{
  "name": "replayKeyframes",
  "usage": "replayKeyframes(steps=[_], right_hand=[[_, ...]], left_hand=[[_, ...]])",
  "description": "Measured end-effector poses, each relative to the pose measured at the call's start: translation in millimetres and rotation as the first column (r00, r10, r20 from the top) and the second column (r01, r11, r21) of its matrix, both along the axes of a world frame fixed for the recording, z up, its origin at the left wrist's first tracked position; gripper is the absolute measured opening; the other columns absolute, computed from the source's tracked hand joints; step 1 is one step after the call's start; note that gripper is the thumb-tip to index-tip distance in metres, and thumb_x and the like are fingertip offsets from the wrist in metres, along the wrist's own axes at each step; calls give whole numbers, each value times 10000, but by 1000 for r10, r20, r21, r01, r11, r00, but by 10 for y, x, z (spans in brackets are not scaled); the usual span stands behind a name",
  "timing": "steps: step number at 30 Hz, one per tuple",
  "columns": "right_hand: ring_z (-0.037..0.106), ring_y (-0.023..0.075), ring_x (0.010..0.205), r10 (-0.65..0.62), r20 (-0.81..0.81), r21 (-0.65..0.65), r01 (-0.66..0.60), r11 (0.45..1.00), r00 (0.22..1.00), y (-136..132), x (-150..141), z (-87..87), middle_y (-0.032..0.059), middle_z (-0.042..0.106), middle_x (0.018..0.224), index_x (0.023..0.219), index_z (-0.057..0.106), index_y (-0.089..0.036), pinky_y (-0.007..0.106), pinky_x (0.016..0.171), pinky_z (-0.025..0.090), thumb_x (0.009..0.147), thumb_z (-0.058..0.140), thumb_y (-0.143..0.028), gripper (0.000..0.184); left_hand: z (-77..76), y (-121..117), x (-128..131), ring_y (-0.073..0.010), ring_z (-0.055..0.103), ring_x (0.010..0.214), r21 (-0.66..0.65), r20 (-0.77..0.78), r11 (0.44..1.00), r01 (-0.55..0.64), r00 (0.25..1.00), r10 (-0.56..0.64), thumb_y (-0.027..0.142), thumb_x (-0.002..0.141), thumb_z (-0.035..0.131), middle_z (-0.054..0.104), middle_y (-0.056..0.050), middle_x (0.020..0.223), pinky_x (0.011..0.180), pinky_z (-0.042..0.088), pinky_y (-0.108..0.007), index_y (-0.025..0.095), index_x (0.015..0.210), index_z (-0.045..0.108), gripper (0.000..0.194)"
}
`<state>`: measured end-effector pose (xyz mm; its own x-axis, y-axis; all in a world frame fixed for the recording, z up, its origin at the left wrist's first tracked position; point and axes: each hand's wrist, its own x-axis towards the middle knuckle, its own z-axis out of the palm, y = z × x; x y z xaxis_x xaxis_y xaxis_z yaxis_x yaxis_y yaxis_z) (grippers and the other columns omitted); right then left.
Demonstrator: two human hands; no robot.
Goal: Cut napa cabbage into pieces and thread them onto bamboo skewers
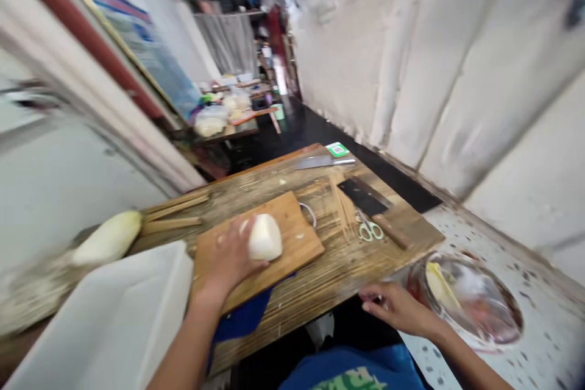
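I see a white tub (169, 298) just left of the cutting board (299, 250) | my left hand (233, 256) clasps a smooth, blunt-ended white chunk (267, 239) on that board | scissors (375, 231), cleaver (364, 196) farther right | right hand (388, 304) half-curled, can't tell its hold | bucket (475, 301)

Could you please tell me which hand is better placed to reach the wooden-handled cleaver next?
Likely the right hand: it is nearer the cleaver, while the left hand holds the white vegetable against the cutting board.
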<state>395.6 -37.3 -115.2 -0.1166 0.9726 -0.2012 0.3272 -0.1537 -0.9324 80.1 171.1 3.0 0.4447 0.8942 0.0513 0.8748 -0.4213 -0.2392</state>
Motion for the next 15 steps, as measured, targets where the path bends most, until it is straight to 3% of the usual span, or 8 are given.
replayKeyframes(steps=[2, 4, 6, 8, 9, 11, 13, 15], right_hand=[[669, 222, 832, 106, 88, 234, -124, 964, 990, 464, -194, 520, 65, 721, 943, 1028, 702, -291, 353, 746, 523, 860, 557, -392, 244], [664, 232, 816, 39, 252, 415, -145, 898, 967, 942, -466, 937, 80, 713, 914, 995, 695, -219, 381, 764, 519, 882, 531, -390, 262], [620, 245, 1054, 52, 330, 522, -228, 822, 943, 1427, -775, 1187, 94, 673, 1149, 1182, 628, -209, 401, 921, 480, 871, 565, -390, 365], [430, 277, 1316, 112, 400, 541, -333, 772, 910, 1893, -1060, 1265, 132, 497, 1411, 1372, 481, -187, 447, 1090, 345, 776, 684, -413, 669], [359, 297, 1367, 143, 430, 497, -366, 787, 891, 2105, -1177, 1253, 162, 433, 1457, 1394, 455, -155, 459, 1117, 304, 725, 728, -432, 774], [364, 315, 1361, 263, 438, 395, -447, 803, 860, 2453, -1341, 1169, 178, 431, 1454, 1387, 465, -139, 461, 1120, 297, 618, 797, -459, 896], [425, 317, 1311, 306, 375, 327, -434, 839, 875, 2676, -1409, 1064, 150, 498, 1401, 1342, 516, -165, 444, 1105, 319, 495, 859, -436, 954], [477, 314, 1256, 263, 308, 279, -351, 894, 914, 2774, -1404, 982, 130, 550, 1346, 1289, 561, -179, 435, 1077, 346, 475, 866, -442, 908]], left_hand=[[-70, -110, 16, -343, 262, 1409, 25, 97, 996, -83, 992, 80, 439, 655, 784, 294, -161, 1527, 1110, 232, -600, 236, 1481, 259, 999], [-147, -215, -3, -351, 208, 1430, 38, 214, 994, -104, 972, 94, 381, 642, 810, 229, -170, 1551, 1130, 207, -582, 239, 1473, 284, 994], [-224, -326, -43, -359, 140, 1449, 75, 370, 989, -127, 925, 90, 330, 626, 825, 135, -172, 1576, 1148, 182, -564, 242, 1466, 295, 997], [-292, -438, -78, -359, 135, 1450, 83, 584, 973, -214, 801, 127, 307, 633, 815, 125, -172, 1574, 1152, 198, -551, 237, 1470, 266, 1003], [-319, -490, -88, -352, 200, 1435, 29, 707, 962, -270, 686, 172, 306, 652, 799, 192, -182, 1551, 1142, 243, -538, 225, 1474, 238, 999], [-356, -579, -91, -323, 426, 1320, -238, 880, 920, -313, 331, 340, 291, 702, 764, 415, -201, 1414, 1081, 371, -497, 189, 1474, 188, 969], [-372, -630, -74, -265, 603, 1120, -564, 826, 809, -165, -90, 557, 252, 745, 738, 589, -173, 1185, 998, 468, -432, 151, 1433, 223, 865], [-374, -629, -42, -225, 664, 972, -729, 609, 680, 80, -377, 698, 217, 771, 724, 642, -133, 1000, 942, 509, -388, 126, 1312, 350, 664]])
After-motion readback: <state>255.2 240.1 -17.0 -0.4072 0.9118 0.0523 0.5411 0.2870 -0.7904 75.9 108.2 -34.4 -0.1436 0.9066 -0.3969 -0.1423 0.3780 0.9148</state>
